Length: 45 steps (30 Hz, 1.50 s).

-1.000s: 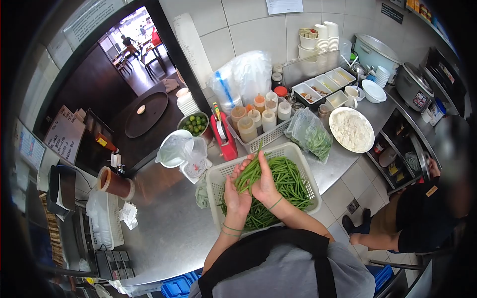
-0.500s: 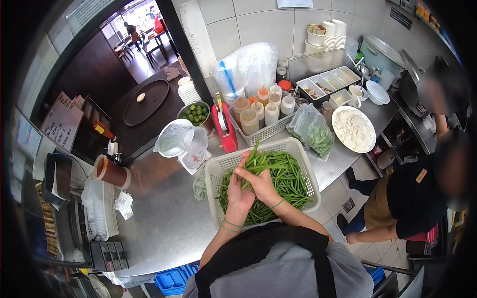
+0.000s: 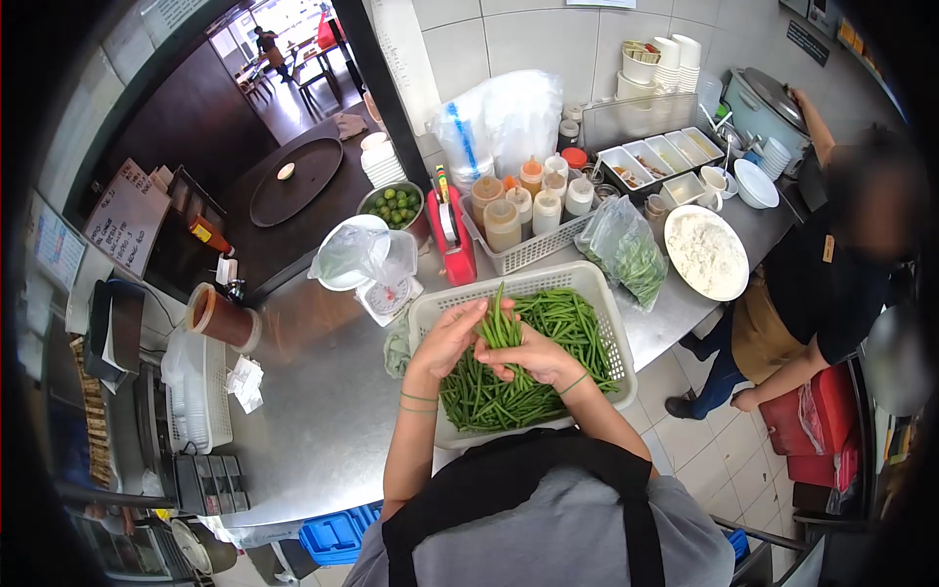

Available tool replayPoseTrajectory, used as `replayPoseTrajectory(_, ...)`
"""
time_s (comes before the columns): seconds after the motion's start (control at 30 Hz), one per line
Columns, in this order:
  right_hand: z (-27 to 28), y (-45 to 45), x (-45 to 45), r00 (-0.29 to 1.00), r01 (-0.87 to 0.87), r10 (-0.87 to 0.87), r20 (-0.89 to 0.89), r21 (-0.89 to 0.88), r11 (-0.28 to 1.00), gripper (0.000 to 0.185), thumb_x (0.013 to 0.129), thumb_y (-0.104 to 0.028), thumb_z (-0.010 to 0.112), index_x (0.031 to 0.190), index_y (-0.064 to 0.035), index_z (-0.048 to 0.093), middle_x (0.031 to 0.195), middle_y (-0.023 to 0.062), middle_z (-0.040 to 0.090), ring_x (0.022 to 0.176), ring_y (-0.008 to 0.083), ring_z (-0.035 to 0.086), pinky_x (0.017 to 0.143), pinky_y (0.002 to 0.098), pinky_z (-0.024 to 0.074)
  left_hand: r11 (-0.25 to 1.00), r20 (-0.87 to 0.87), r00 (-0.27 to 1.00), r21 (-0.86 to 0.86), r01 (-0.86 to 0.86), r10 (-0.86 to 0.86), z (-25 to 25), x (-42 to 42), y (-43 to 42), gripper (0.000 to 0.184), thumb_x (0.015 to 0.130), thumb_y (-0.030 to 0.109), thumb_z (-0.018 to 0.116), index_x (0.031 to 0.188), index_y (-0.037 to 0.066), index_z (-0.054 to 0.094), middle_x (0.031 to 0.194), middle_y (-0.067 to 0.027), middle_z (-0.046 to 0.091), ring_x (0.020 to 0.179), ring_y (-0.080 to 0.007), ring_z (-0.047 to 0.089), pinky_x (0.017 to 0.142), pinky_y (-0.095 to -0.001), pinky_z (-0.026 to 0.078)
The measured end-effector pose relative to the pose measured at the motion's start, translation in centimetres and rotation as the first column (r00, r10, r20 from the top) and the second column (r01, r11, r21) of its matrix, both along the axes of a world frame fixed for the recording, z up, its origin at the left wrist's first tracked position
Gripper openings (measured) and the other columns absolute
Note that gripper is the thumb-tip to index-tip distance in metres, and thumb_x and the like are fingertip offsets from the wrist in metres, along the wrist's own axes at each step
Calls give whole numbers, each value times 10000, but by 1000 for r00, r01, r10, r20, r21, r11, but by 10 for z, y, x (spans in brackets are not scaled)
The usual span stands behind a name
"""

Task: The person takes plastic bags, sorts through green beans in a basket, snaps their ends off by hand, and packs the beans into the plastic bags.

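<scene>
A white plastic basket (image 3: 622,357) on the steel counter holds a heap of cut green beans (image 3: 567,338). Above the heap, a small bundle of green beans (image 3: 500,328) stands tilted up between my two hands. My left hand (image 3: 448,338) curls at the bundle's left side, its fingertips against the beans. From the right, my right hand (image 3: 536,354) wraps the lower part of the bundle, thumb across it. Thin green bands circle both wrists. Where the fingers of each hand meet the beans is partly hidden.
Behind the basket stand a red tape dispenser (image 3: 454,238), a crate of sauce bottles (image 3: 533,247) and a bag of greens (image 3: 631,252). A bowl of white flour-like powder (image 3: 706,252) sits to the right. A kitchen scale (image 3: 388,298) is at left. A co-worker (image 3: 812,264) stands at right.
My left hand has moved left and up, and the bundle now stands more upright in my right hand. The co-worker has come nearer the counter, with one hand at the large pot's lid.
</scene>
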State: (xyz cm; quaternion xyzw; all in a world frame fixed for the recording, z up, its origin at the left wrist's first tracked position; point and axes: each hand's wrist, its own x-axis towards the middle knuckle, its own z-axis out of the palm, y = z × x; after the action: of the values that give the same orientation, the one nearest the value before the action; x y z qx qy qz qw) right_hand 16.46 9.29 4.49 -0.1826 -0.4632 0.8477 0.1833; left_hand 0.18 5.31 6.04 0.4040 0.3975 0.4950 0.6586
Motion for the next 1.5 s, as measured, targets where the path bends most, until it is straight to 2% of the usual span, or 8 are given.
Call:
replayPoseTrajectory(0.27, -16, -3, -1, 993, -107, 101, -52, -124, 986, 167, 826, -107, 664, 923, -24, 557, 710, 13, 526, 554, 84, 495, 463, 221, 375, 989, 4, 999, 140, -52, 52, 11, -1, 16, 306, 988, 357, 385, 984, 74, 502, 1008, -138, 645, 949, -163, 568, 846, -321, 451)
replayPoseTrajectory(0.5, -13, 0, 1, 997, -66, 59, -49, -161, 985, 220, 842, -129, 657, 1010, -19, 567, 695, 6, 518, 526, 85, 477, 458, 219, 366, 982, -33, 984, 84, -169, 173, 8, 7, 15, 213, 969, 170, 459, 1144, 49, 458, 797, -11, 473, 835, -137, 533, 790, -265, 431)
replayPoseTrajectory(0.73, -29, 1, 5, 992, -55, 34, -123, -179, 982, 292, 860, -194, 651, 1075, -16, 565, 744, 9, 527, 563, 79, 476, 477, 209, 364, 827, -49, 913, 446, -342, 404, 23, 5, 25, 158, 984, 141, 409, 1102, 38, 427, 772, -10, 427, 758, -132, 467, 904, -359, 442)
replayPoseTrajectory(0.83, -32, -1, 2, 950, -20, -109, -291, -407, 913, 340, 872, -262, 638, 1100, -21, 565, 774, 7, 531, 592, 68, 473, 486, 207, 363, 699, -192, 792, 617, -362, 580, 15, 31, 9, 96, 981, 82, 377, 1035, 30, 437, 802, -48, 471, 784, -143, 508, 875, -369, 452)
replayPoseTrajectory(0.97, -40, 3, -6, 912, 252, -374, -167, -492, 834, 397, 884, -298, 620, 1163, -22, 560, 818, -22, 543, 612, 47, 468, 526, 218, 414, 484, -344, 710, 875, 4, 615, -11, 47, -8, 95, 881, -49, 478, 949, 16, 490, 861, -114, 517, 835, -237, 549, 889, -422, 458)
replayPoseTrajectory(1.07, -41, 9, 1, 927, 209, -307, -216, -381, 901, 315, 901, -263, 578, 1115, -31, 577, 1050, 5, 575, 923, 88, 527, 834, 232, 450, 389, -453, 659, 885, 255, 600, -16, 55, -16, 136, 825, -86, 509, 912, 17, 492, 868, -120, 521, 833, -285, 543, 906, -471, 444)
replayPoseTrajectory(1.2, -58, 15, 2, 925, 54, -261, -275, -585, 810, 221, 902, -189, 566, 1064, -41, 591, 990, 14, 593, 911, 106, 553, 821, 267, 476, 391, -499, 593, 866, 312, 632, -30, 59, -17, 187, 724, -79, 580, 873, 23, 532, 892, -116, 528, 864, -305, 546, 952, -491, 409)
replayPoseTrajectory(1.5, -33, 6, -2, 939, 54, -249, -237, -615, 787, 350, 902, -151, 560, 1230, -37, 521, 886, 42, 577, 809, 85, 563, 733, 239, 488, 356, -569, 494, 813, 461, 658, -48, 39, -15, 202, 689, 54, 648, 877, 46, 572, 1055, -139, 497, 1039, -314, 498, 997, -529, 352)
